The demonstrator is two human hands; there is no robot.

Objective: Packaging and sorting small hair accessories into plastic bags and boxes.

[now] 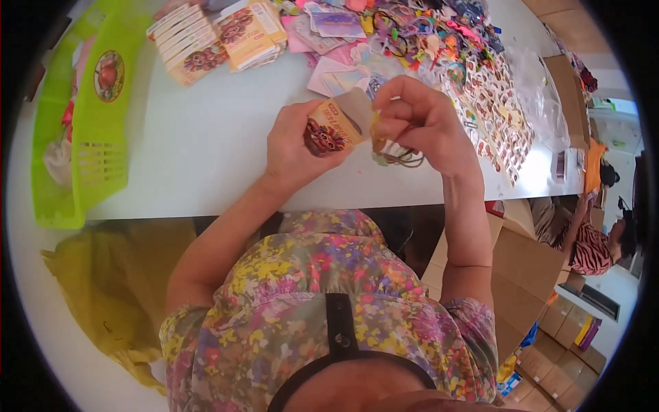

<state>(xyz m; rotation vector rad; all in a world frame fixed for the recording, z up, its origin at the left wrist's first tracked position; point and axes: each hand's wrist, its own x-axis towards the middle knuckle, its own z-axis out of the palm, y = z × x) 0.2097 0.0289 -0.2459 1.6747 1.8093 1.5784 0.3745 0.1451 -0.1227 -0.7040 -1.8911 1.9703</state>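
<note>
My left hand [288,141] is wrapped round a small orange-yellow printed carton [331,129] with a dark red cartoon figure on it. The carton is tilted, and its grey inner flap stands up at the upper right end. Just right of that end, my right hand [429,127] pinches a looped dark cord trinket [403,161]. The loops hang below the fingers, with small yellowish and greenish pieces beside them. Fingers partly hide what else is held there. Both hands are above the white table [206,144], near its front edge.
Stacked orange cartons [254,31] lie at the back left, beside a lime green basket [103,137]. Colourful cards [336,41] and a heap of small trinkets [439,34] cover the back. Sticker-like pieces [501,113] and clear plastic [542,96] lie right. Cardboard boxes [522,281] stand below; another person [587,244] is far right.
</note>
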